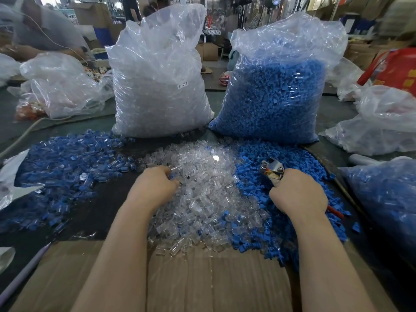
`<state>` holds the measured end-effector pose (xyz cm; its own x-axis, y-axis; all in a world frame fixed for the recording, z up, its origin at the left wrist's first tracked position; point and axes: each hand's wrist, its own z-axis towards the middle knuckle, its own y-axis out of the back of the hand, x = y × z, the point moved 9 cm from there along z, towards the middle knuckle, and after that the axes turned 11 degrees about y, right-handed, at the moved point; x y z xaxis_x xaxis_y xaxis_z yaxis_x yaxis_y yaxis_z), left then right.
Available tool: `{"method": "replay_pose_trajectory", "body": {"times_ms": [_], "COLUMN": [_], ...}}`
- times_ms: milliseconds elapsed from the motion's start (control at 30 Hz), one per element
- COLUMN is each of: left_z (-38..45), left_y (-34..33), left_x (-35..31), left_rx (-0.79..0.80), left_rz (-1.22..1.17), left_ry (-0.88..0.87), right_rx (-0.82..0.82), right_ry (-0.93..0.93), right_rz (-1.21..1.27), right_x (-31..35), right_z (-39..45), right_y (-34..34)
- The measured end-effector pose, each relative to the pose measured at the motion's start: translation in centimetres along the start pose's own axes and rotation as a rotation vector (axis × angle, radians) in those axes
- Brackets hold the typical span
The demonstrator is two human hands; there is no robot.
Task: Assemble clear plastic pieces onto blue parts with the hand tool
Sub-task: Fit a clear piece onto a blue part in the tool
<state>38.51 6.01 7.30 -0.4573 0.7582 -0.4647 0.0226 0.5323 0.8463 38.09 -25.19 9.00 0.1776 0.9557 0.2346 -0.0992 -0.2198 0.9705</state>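
A heap of clear plastic pieces (202,188) lies in the middle of the table. Loose blue parts (299,167) are heaped to its right, and assembled blue-and-clear pieces (67,167) spread out to its left. My left hand (155,185) rests on the left edge of the clear heap, its curled fingers pinching a small blue part (172,176). My right hand (297,194) grips the hand tool (273,168), a metal-jawed plier with red handles, over the blue heap. The jaws point up and left.
A tall bag of clear pieces (157,82) and a tall bag of blue parts (274,93) stand behind the heaps. Cardboard (202,278) lies at the near edge. Another bag of blue parts (387,199) sits at right. More plastic bags and a person are at far left.
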Motion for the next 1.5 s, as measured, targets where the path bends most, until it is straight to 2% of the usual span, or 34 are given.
{"method": "replay_pose_trajectory", "body": {"times_ms": [300,433,667,800,1000,1233,1367,1500], "left_z": [0.1,0.1,0.5,0.6,-0.5,-1.9,-3.0,-4.0], "left_y": [0.6,0.3,0.4,0.5,1.3,0.0,-1.2,-2.4], "left_x": [-0.1,-0.6,0.1,0.7,-1.1,-3.9,-5.7,-6.9], "left_rx": [-0.097,-0.111,-0.101,-0.031,0.047,0.314,0.497,0.574], "left_rz": [-0.103,-0.064,-0.161,-0.369,-0.785,-1.232,-1.346,-1.390], "left_ry": [-0.063,-0.098,-0.083,-0.043,-0.134,-0.115,-0.104,-0.050], "right_rx": [-0.098,-0.122,-0.234,-0.281,-0.282,-0.317,-0.309,-0.324], "right_ry": [0.064,0.084,0.143,0.184,0.265,0.339,0.354,0.388], "right_rz": [0.052,0.114,0.138,0.251,0.439,0.660,0.772,0.849], "right_x": [0.5,0.7,1.3,1.8,2.9,4.2,4.5,5.1], "right_z": [0.3,0.4,0.4,0.5,0.1,-0.5,-0.5,-0.8], "right_y": [0.6,0.6,1.8,2.2,2.5,3.4,3.3,3.7]}}
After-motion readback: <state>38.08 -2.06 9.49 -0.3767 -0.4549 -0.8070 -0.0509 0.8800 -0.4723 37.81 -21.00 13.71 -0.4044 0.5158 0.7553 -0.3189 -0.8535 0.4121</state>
